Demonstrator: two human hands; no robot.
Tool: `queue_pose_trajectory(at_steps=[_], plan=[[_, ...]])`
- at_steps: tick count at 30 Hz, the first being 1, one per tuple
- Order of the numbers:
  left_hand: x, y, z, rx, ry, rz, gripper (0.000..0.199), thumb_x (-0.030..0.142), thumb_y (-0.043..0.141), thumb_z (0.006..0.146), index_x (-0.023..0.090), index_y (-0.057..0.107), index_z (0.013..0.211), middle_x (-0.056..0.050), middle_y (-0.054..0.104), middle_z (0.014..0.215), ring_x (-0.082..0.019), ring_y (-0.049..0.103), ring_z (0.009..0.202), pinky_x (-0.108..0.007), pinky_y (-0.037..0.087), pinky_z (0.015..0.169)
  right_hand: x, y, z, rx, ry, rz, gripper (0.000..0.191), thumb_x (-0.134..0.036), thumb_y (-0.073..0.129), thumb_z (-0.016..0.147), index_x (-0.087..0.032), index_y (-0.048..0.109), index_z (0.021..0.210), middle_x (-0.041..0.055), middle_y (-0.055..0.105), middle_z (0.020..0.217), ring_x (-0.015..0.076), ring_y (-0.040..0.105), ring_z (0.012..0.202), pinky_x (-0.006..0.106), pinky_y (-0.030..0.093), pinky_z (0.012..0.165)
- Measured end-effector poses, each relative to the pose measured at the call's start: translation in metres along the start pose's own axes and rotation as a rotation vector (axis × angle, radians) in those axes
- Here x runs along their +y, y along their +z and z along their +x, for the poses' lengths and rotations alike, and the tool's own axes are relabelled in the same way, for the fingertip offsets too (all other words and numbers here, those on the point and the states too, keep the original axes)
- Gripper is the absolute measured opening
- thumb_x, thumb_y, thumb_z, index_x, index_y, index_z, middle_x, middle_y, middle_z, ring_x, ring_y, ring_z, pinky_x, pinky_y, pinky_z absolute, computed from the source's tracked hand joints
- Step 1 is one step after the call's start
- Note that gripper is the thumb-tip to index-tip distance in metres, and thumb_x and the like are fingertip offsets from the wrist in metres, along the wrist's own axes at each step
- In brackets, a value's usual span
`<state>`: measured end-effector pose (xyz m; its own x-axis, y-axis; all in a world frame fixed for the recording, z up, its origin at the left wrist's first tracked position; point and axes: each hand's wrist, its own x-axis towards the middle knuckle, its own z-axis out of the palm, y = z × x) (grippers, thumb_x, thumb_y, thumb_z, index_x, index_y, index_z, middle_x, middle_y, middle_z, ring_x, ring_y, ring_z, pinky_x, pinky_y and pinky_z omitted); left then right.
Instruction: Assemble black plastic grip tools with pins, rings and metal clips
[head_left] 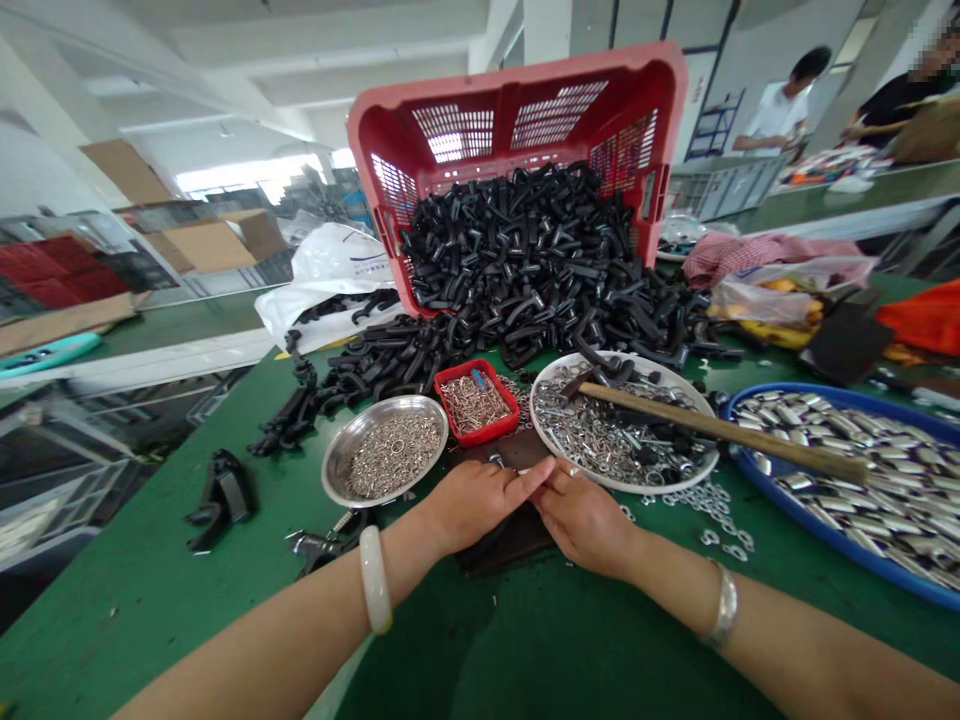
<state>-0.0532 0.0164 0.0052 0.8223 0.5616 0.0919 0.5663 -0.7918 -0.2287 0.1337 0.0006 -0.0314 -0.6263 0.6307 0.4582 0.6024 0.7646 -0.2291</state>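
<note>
Dark mat (506, 548) lies under my left hand (484, 505) and right hand (585, 520) — fingertips (541, 473) close together, gripping what I cannot tell. Around it: one tipped red crate (517, 110), one blue tray (825, 530), one white plate (660, 480), one steel dish (334, 470), one small red tray (480, 430).

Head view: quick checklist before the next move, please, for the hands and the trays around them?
1. Left hand and right hand in view over the dark pad: ok.
2. What the fingers are touching: cannot tell, too small.
3. Wooden-handled hammer: not ok, lies across the white plate and over the blue tray.
4. Steel dish of rings: ok, level beside the left hand.
5. Black plastic parts: not ok, some lie on the white plate.
</note>
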Motion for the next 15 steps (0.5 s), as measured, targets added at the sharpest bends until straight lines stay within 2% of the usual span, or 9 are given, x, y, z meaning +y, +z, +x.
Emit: queue_pose_trajectory(at_steps=[2,4,7,11,13,15], plan=[[-0.002,0.002,-0.003,0.025,-0.001,-0.001,0.052,0.014,0.03,0.085,0.016,0.015,0.135,-0.004,0.063,0.072,-0.017,0.059,0.06,-0.029,0.047,0.057,0.0,-0.001,0.0,0.006,-0.009,0.018,0.031,-0.011,0.04,0.078,-0.014,0.059,0.103,0.0121,0.058,0.093,0.0224,0.048,0.09,0.04,0.045,0.081],[-0.005,0.009,-0.007,0.079,-0.057,-0.035,0.051,0.015,0.031,0.086,0.016,0.016,0.135,-0.004,0.064,0.072,-0.016,0.06,0.062,-0.029,0.048,0.058,0.0,-0.001,0.0,0.028,-0.023,0.037,0.031,-0.011,0.039,0.079,-0.013,0.06,0.102,0.0124,0.058,0.094,0.0219,0.049,0.089,0.039,0.045,0.081],[-0.01,0.021,-0.011,0.191,-0.169,-0.171,0.053,0.022,0.036,0.087,0.017,0.016,0.136,-0.004,0.067,0.08,-0.015,0.062,0.069,-0.028,0.049,0.065,0.0,0.0,0.0,0.053,-0.029,0.053,0.029,-0.01,0.039,0.08,-0.012,0.06,0.1,0.0126,0.058,0.095,0.0215,0.048,0.09,0.038,0.045,0.081],[-0.014,0.027,-0.011,0.27,-0.214,-0.346,0.059,0.025,0.044,0.085,0.023,0.014,0.136,0.001,0.068,0.088,-0.012,0.063,0.076,-0.025,0.048,0.071,0.0,0.001,-0.001,0.056,-0.022,0.051,0.029,-0.01,0.04,0.08,-0.012,0.059,0.101,0.0123,0.058,0.096,0.0217,0.048,0.092,0.038,0.044,0.082],[-0.013,0.022,-0.009,0.263,-0.221,-0.305,0.059,0.026,0.045,0.084,0.024,0.017,0.136,0.002,0.068,0.085,-0.012,0.063,0.073,-0.024,0.048,0.067,0.0,0.001,-0.001,0.057,-0.02,0.05,0.029,-0.01,0.04,0.08,-0.012,0.06,0.101,0.0123,0.058,0.096,0.0216,0.048,0.092,0.038,0.044,0.082],[-0.01,0.015,-0.008,0.223,-0.192,-0.17,0.055,0.026,0.043,0.084,0.025,0.021,0.135,0.001,0.067,0.077,-0.013,0.061,0.066,-0.024,0.047,0.06,0.0,0.001,-0.002,0.048,-0.012,0.043,0.03,-0.011,0.039,0.08,-0.012,0.059,0.102,0.0125,0.058,0.097,0.0219,0.047,0.092,0.039,0.044,0.082]])
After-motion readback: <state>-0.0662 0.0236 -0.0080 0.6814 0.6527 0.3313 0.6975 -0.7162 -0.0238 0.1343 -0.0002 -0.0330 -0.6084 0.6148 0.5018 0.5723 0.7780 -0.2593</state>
